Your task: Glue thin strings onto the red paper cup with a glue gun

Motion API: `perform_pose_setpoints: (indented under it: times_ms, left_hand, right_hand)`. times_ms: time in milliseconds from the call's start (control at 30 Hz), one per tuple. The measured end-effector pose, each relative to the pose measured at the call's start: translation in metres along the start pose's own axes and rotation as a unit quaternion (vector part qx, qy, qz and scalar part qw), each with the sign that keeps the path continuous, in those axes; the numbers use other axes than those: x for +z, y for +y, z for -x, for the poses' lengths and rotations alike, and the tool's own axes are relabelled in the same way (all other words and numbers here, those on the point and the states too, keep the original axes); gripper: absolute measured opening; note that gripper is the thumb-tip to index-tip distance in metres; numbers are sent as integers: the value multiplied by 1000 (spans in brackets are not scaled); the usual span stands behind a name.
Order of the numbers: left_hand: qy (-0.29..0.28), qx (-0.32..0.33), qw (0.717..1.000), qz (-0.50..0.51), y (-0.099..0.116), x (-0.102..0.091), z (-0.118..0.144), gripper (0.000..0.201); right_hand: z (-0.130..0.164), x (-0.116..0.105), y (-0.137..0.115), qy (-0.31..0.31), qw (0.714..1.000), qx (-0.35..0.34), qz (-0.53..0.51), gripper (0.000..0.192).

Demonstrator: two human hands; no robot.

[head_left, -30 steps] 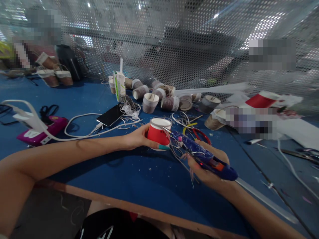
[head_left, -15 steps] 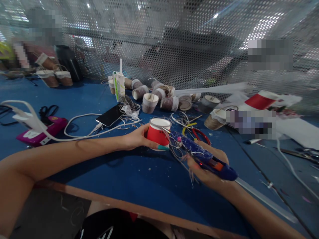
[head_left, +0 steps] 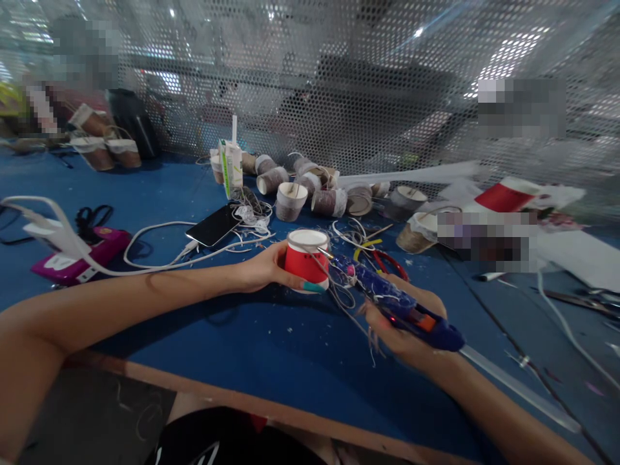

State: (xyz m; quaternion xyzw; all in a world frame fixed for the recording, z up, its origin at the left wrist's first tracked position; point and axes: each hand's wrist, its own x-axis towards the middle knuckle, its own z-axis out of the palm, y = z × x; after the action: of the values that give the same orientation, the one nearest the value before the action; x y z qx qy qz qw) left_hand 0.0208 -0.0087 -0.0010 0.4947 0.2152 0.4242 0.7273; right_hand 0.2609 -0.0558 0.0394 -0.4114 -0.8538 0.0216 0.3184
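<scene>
Holding a red paper cup (head_left: 301,259) upright over the blue table (head_left: 271,361), you wrapped your left hand (head_left: 271,266) around its side, thumb across the lower front and fingers curved out of sight behind it; how widely those hidden fingers were spread could not be told. The cup sat straight ahead of you, between your hands, on the near side of a phone (head_left: 213,225) and a row of wrapped cups (head_left: 290,201); whether its base touched the surface was unclear. Your right hand (head_left: 404,337) was closed around a blue glue gun (head_left: 385,285), its metal nozzle beside the cup's upper right wall, where a thin grey cord (head_left: 345,303) circled below the rim and trailed off in loose loops. By its look, the cup was light and thin-walled, stiffest at rim and base, likely to dent under a hard squeeze and to tip or slide if nudged. The low grip you had was the sound one: a gentle hold near the base, clear of a nozzle probably hot. The cord looked limp and apt to slip, best pinched away from any glue. The gun appeared the heavier item, rigid and rear-weighted by its long translucent glue stick (head_left: 520,387), best gripped by its handle.
</scene>
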Motion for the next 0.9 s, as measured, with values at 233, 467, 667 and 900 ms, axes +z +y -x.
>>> perform_pose_setpoints:
  times_ms: [233, 467, 667, 900]
  left_hand:
    - [3, -6, 1000, 11, -2, -3, 0, 64]
    - [6, -6, 1000, 14, -3, -7, 1, 65]
    - [28, -18, 999, 21, -1, -4, 1, 67]
    - [11, -7, 1000, 27, -4, -8, 2, 67]
  right_hand:
    - [1, 2, 0, 7, 1000, 8, -14, 19]
    - [1, 0, 3, 13, 1000, 3, -7, 19]
    - [3, 0, -3, 28, 998, 45, -15, 22]
    - [3, 2, 2, 9, 997, 60, -51, 19]
